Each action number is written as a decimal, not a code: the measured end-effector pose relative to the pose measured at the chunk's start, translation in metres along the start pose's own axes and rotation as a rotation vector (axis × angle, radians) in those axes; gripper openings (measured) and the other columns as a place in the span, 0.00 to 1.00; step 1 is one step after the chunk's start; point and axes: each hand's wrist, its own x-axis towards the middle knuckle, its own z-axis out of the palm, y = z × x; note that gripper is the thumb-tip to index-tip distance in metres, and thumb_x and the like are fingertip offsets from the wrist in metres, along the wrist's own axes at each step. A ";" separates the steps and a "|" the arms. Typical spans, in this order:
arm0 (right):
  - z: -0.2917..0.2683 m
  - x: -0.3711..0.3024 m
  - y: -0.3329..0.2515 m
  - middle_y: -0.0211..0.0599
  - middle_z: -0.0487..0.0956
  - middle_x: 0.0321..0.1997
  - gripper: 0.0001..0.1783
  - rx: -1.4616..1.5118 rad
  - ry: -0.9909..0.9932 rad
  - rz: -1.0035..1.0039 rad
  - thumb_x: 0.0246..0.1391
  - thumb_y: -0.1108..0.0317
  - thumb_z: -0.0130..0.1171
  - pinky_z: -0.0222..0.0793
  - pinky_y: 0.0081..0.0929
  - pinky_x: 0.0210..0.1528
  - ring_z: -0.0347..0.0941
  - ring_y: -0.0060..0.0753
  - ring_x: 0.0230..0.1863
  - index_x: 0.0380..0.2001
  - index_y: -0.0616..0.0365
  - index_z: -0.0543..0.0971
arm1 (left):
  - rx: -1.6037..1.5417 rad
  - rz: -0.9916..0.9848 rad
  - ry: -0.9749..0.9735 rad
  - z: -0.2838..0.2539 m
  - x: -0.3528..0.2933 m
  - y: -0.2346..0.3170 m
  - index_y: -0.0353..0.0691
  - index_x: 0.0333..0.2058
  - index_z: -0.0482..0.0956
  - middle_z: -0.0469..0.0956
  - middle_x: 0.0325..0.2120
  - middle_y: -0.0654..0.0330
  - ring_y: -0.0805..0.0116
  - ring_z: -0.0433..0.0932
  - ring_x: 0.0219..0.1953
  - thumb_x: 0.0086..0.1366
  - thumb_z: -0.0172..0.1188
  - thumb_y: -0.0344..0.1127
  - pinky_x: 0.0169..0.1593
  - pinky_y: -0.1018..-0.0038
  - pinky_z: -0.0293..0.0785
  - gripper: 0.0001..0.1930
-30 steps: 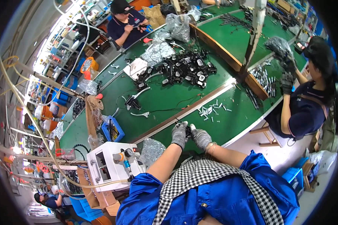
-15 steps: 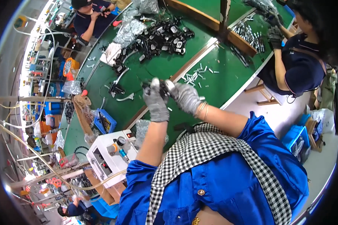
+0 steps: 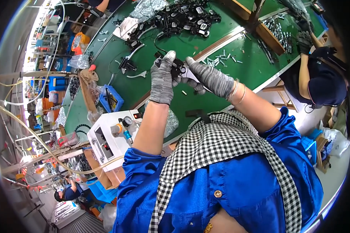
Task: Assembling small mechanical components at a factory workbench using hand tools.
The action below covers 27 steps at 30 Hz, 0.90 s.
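Observation:
Both of my grey-gloved hands meet over the green table around a brake lever with a black body [image 3: 177,70] and a silver lever blade [image 3: 191,77]. My left hand [image 3: 161,79] is closed on the black body, thumb on top. From the right, my right hand [image 3: 213,79] pinches the silver blade, its fingers curled beneath. Part of the piece is hidden by the gloves. Just left of my hands lie a loose silver lever [image 3: 137,74] and a black lever assembly [image 3: 126,66] with a silver blade.
A heap of black assemblies [image 3: 186,19] covers the far table. Small silver pins [image 3: 221,60] are scattered beyond my right hand. A white machine with a gauge [image 3: 112,136] stands near left, by a blue bin [image 3: 111,99]. A co-worker [image 3: 321,77] sits at the right.
My hands have turned and my right hand has shifted outward, bringing the silver blade into sight between them. The view has shifted, so the table's things appear higher and farther right.

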 end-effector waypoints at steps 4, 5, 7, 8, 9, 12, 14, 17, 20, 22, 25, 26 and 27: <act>0.011 -0.011 0.008 0.24 0.68 0.18 0.35 -0.115 0.099 -0.047 0.56 0.35 0.36 0.55 0.19 0.15 0.59 0.17 0.14 0.22 0.57 0.73 | 0.107 -0.005 -0.025 -0.005 0.000 0.001 0.42 0.21 0.72 0.71 0.12 0.65 0.77 0.66 0.09 0.56 0.60 0.48 0.10 0.81 0.58 0.16; 0.013 -0.009 0.013 0.24 0.68 0.18 0.35 -0.117 0.096 -0.042 0.56 0.35 0.36 0.55 0.19 0.15 0.59 0.17 0.14 0.22 0.57 0.73 | 0.114 -0.019 -0.022 -0.004 0.000 0.000 0.43 0.21 0.72 0.71 0.12 0.65 0.78 0.66 0.09 0.55 0.61 0.47 0.11 0.82 0.59 0.15; 0.019 -0.004 0.034 0.23 0.67 0.16 0.34 -0.208 0.194 -0.193 0.55 0.34 0.37 0.55 0.19 0.14 0.59 0.17 0.13 0.21 0.55 0.73 | 0.133 -0.058 -0.021 -0.003 -0.003 -0.006 0.47 0.21 0.71 0.71 0.13 0.66 0.79 0.66 0.09 0.54 0.62 0.45 0.11 0.85 0.62 0.12; 0.022 -0.004 0.041 0.23 0.66 0.15 0.34 -0.254 0.242 -0.267 0.54 0.34 0.38 0.54 0.19 0.13 0.59 0.17 0.13 0.20 0.54 0.73 | 0.133 -0.067 -0.018 -0.004 -0.003 -0.012 0.47 0.21 0.71 0.71 0.13 0.66 0.79 0.66 0.09 0.54 0.62 0.45 0.11 0.85 0.62 0.12; 0.024 -0.002 0.041 0.23 0.66 0.15 0.34 -0.254 0.236 -0.265 0.54 0.34 0.38 0.54 0.19 0.13 0.59 0.17 0.13 0.20 0.54 0.73 | 0.161 -0.069 -0.005 -0.006 0.002 -0.016 0.47 0.22 0.71 0.71 0.13 0.66 0.79 0.66 0.09 0.54 0.62 0.45 0.11 0.84 0.61 0.12; 0.030 0.001 0.046 0.19 0.61 0.09 0.35 -0.108 0.289 -0.119 0.50 0.29 0.39 0.48 0.15 0.11 0.55 0.14 0.09 0.19 0.51 0.73 | 0.212 -0.083 0.027 -0.011 0.008 -0.029 0.48 0.23 0.71 0.71 0.14 0.66 0.79 0.65 0.08 0.54 0.62 0.44 0.11 0.84 0.61 0.11; 0.027 0.009 0.060 0.19 0.60 0.09 0.34 -0.057 0.309 -0.038 0.50 0.29 0.39 0.48 0.15 0.10 0.54 0.14 0.08 0.18 0.50 0.72 | 0.256 -0.174 0.048 -0.010 0.010 -0.039 0.48 0.25 0.70 0.70 0.14 0.67 0.78 0.65 0.08 0.53 0.63 0.44 0.10 0.83 0.60 0.11; 0.022 0.025 0.078 0.19 0.59 0.09 0.33 0.038 0.352 0.106 0.49 0.28 0.39 0.47 0.16 0.09 0.52 0.15 0.07 0.17 0.47 0.70 | 0.246 -0.208 0.035 -0.011 0.021 -0.056 0.48 0.27 0.70 0.70 0.14 0.67 0.78 0.66 0.09 0.53 0.63 0.44 0.10 0.82 0.59 0.12; 0.017 0.031 0.091 0.18 0.57 0.08 0.32 0.348 0.366 0.187 0.48 0.28 0.40 0.44 0.18 0.08 0.49 0.16 0.06 0.15 0.45 0.67 | 0.195 -0.199 -0.025 -0.007 0.026 -0.071 0.48 0.29 0.70 0.70 0.14 0.67 0.78 0.66 0.10 0.52 0.63 0.45 0.10 0.82 0.59 0.13; 0.014 0.034 0.095 0.18 0.56 0.08 0.32 0.313 0.402 0.165 0.49 0.28 0.40 0.44 0.18 0.08 0.49 0.16 0.06 0.15 0.45 0.67 | 0.239 -0.247 0.069 -0.002 0.028 -0.072 0.46 0.27 0.70 0.70 0.14 0.66 0.77 0.67 0.10 0.52 0.62 0.44 0.11 0.80 0.59 0.12; 0.019 0.031 0.099 0.18 0.56 0.07 0.30 0.110 0.466 -0.113 0.50 0.29 0.39 0.42 0.19 0.08 0.48 0.17 0.06 0.15 0.43 0.65 | 0.218 -0.138 0.019 -0.001 0.024 -0.081 0.45 0.24 0.71 0.70 0.14 0.66 0.76 0.67 0.12 0.53 0.62 0.44 0.12 0.77 0.61 0.12; 0.023 0.035 0.105 0.18 0.56 0.07 0.30 -0.025 0.446 -0.356 0.51 0.30 0.39 0.41 0.19 0.08 0.48 0.18 0.06 0.15 0.43 0.65 | 0.180 0.001 -0.072 -0.013 0.034 -0.087 0.44 0.23 0.71 0.70 0.15 0.65 0.75 0.67 0.12 0.53 0.62 0.43 0.13 0.75 0.62 0.12; 0.026 0.036 0.104 0.18 0.56 0.07 0.29 0.154 0.367 -0.232 0.51 0.31 0.38 0.41 0.19 0.09 0.48 0.18 0.06 0.15 0.42 0.64 | 0.275 0.188 -0.065 -0.026 0.050 -0.108 0.44 0.22 0.72 0.70 0.15 0.65 0.75 0.67 0.13 0.53 0.62 0.43 0.14 0.75 0.63 0.11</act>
